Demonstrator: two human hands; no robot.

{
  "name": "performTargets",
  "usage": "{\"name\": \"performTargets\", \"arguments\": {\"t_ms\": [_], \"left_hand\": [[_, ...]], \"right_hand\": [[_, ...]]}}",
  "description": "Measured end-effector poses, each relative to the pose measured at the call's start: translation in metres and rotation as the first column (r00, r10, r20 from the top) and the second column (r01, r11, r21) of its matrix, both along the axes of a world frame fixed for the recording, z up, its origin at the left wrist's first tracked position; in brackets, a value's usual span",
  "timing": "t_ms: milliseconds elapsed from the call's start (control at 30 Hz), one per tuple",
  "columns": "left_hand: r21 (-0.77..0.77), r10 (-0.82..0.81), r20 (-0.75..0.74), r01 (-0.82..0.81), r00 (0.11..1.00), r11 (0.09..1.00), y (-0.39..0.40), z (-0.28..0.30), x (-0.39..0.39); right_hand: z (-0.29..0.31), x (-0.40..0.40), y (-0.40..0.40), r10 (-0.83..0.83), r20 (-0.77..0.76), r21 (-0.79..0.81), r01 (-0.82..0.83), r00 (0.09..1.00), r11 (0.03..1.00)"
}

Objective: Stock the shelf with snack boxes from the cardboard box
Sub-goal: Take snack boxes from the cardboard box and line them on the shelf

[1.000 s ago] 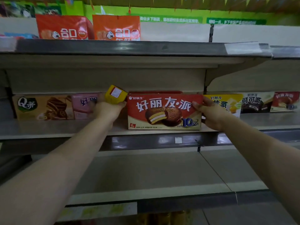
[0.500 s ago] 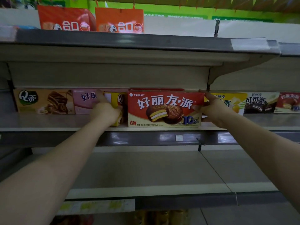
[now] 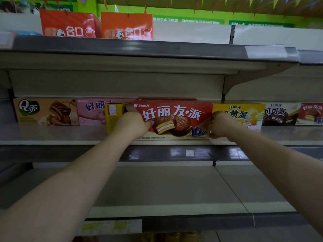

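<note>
A long red snack box stands on the middle shelf at its front edge. My right hand grips its right end, fingers curled round the corner. A yellow snack box stands angled against the red box's left end. My left hand holds that yellow box where the two meet, and its thumb lies over the red front. Another red box edge shows behind. The cardboard box is out of view.
On the same shelf stand a brown Q box and a pink box at the left, and a yellow pie box, a cocoa box and a red box at the right. Two orange-red cartons top the upper shelf. A lower shelf lies beneath.
My left hand lowered the yellow box from head height onto the shelf, left of the red box. My right hand stayed on the red box's right end.
</note>
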State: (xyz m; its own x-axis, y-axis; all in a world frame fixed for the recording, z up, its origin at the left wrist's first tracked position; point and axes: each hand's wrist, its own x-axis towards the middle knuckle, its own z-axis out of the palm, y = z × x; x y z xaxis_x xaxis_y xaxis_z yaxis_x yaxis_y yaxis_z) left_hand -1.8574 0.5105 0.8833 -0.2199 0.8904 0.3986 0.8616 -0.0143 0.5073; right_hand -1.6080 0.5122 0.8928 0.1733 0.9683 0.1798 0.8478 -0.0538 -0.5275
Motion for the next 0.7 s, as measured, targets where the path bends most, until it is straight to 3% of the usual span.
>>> {"name": "performTargets", "arguments": {"t_ms": [100, 167, 333, 467, 700], "left_hand": [[-0.054, 0.032, 0.104, -0.027, 0.994, 0.998, 0.013, 0.003, -0.003], [-0.09, 0.064, 0.179, -0.049, 0.982, 0.995, 0.02, 0.01, -0.002], [-0.101, 0.062, 0.215, -0.041, 0.975, 0.994, 0.045, 0.011, 0.01], [-0.088, 0.007, 0.286, 0.019, 0.958, 0.996, 0.065, 0.008, 0.012], [-0.076, -0.043, 0.266, 0.065, 0.963, 0.995, 0.082, 0.008, 0.012]], "right_hand": [[-0.004, -0.011, 0.014, 0.037, -0.006, 0.056, -0.036, 0.999, 0.998], [0.0, -0.018, 0.022, -0.003, 0.122, 0.016, 0.001, 0.992, 1.0], [0.007, -0.019, 0.039, -0.055, 0.294, 0.015, 0.053, 0.954, 0.998], [0.004, -0.013, 0.056, -0.059, 0.316, 0.034, 0.051, 0.947, 0.998], [0.007, -0.005, 0.072, -0.102, 0.375, 0.108, 0.066, 0.922, 0.992]]}}
